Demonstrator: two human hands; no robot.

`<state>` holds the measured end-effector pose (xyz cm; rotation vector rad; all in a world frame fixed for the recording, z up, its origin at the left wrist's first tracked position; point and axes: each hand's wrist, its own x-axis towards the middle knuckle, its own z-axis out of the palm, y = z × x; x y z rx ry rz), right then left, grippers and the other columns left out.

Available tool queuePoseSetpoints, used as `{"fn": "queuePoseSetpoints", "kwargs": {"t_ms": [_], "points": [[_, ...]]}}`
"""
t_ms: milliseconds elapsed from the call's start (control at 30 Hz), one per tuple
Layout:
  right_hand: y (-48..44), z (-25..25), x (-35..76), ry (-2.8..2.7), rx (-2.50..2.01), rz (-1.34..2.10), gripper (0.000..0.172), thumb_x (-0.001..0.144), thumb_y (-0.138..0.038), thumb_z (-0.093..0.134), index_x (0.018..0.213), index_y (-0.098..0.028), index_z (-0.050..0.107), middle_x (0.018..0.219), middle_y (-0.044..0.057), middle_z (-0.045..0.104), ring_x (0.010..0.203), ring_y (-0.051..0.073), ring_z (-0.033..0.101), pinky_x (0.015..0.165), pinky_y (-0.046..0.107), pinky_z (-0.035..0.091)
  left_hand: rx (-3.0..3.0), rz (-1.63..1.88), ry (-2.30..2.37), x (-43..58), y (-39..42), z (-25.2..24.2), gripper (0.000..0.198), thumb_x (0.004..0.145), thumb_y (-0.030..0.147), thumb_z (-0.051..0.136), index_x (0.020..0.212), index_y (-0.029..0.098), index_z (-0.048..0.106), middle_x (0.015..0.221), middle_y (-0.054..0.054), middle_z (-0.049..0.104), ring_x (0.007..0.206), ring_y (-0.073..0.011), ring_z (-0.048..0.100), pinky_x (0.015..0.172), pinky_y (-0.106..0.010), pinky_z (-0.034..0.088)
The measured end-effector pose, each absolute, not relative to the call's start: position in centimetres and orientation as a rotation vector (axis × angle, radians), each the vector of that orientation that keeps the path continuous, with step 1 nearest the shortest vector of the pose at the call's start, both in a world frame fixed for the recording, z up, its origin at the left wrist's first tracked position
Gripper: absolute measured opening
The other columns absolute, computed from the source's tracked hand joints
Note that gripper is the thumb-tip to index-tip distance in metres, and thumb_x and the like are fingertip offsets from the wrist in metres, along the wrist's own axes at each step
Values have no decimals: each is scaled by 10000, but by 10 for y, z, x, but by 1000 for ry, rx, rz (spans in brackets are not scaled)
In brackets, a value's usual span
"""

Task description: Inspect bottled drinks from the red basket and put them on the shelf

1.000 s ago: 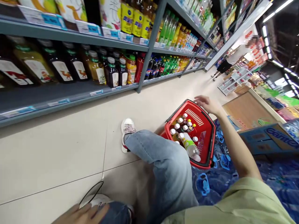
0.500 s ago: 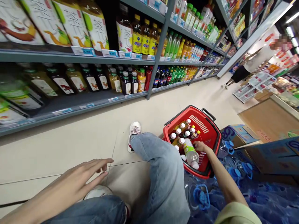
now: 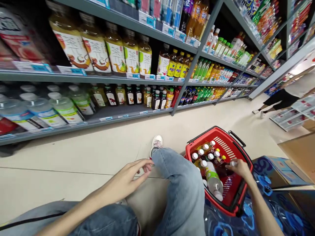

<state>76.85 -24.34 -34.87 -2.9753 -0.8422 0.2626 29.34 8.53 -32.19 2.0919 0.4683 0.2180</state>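
My right hand (image 3: 238,167) is closed around the neck of a dark drink bottle (image 3: 224,171), whose pale cap shows between the fingers. The bottle leans inside a red shopping basket (image 3: 221,132). Beside it, a large clear bottle with a green label (image 3: 213,180) lies tilted, its cap toward me. Several smaller bottles with white caps (image 3: 206,147) stand at the basket's left side. Over my bent legs hovers my left hand (image 3: 134,175), holding nothing, fingers loosely curved and thumb apart.
Grey shelving (image 3: 103,78) full of drink bottles runs along the far side of the tiled floor (image 3: 81,154). Large blue water jugs (image 3: 221,226) lie under and beside the basket. Cardboard boxes (image 3: 283,170) stand at right. A person in black shorts (image 3: 283,98) is farther down the aisle.
My right hand was low in the basket with no bottle visible in it; now it is raised, gripping a dark bottle's neck. The view has shifted left, showing more shelf.
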Motion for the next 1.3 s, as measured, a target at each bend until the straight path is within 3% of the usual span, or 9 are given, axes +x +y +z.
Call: {"fn": "queuePoseSetpoints", "kwargs": {"t_ms": [167,267,467,567,667,833,967,1133,1300], "points": [[-197,-264,755,-930,-2742,-1,352,621,-649,705,701,-307,699,597,70,686,651,347,709,646,450,539,1773,380,409,314,71,-311,294,988,376,551,1236,223,586,1144,-62,706,1025,-187,652,907,-313,496],[-165,-216,715,-949,-2628,-179,354,587,-700,748,701,-366,738,783,128,737,703,329,692,645,459,509,1647,445,405,317,71,-314,359,968,388,598,1280,219,540,1250,-109,656,1132,-215,622,919,-343,500],[-88,-170,621,-1188,-2093,29,380,602,-603,851,816,-294,794,776,59,688,633,230,624,552,364,470,1578,609,515,317,77,-320,571,849,383,758,1328,239,483,1451,-138,499,1347,-256,478,1062,-408,456],[-41,-172,582,-1246,-1794,225,330,585,-518,905,770,-267,796,748,41,660,602,190,581,485,315,433,1497,629,543,314,78,-320,742,760,374,838,1377,240,448,1543,-148,419,1426,-281,412,1114,-427,422],[7,-182,543,-1215,-1548,429,278,597,-463,914,684,-239,773,688,14,625,545,145,531,438,281,383,1360,548,498,305,78,-320,880,662,367,909,1403,224,455,1497,-145,503,1358,-300,499,1104,-432,430],[72,-214,495,-1062,-1358,557,354,730,-464,815,536,-208,665,593,-23,504,496,95,414,424,259,315,1200,433,450,286,71,-326,787,617,377,934,1298,178,592,1277,-103,683,1173,-287,617,1013,-398,468],[87,-252,487,-763,-1151,935,431,731,-554,803,579,-211,591,592,-30,508,568,124,518,549,265,478,901,351,443,276,60,-338,617,676,485,872,1167,153,699,1122,-92,754,1031,-266,673,923,-357,492],[73,-282,484,-634,-743,1435,390,699,-530,844,796,-250,590,762,-18,667,847,243,713,846,433,594,492,219,498,267,53,-350,679,712,689,763,1094,129,729,1010,-124,781,854,-261,721,821,-356,522],[75,-289,468,-580,-851,1516,305,730,-459,806,780,-233,608,766,27,751,790,265,732,792,434,604,440,99,284,262,51,-354,834,793,798,597,1225,89,680,1044,-196,769,815,-283,754,763,-352,526]]}}
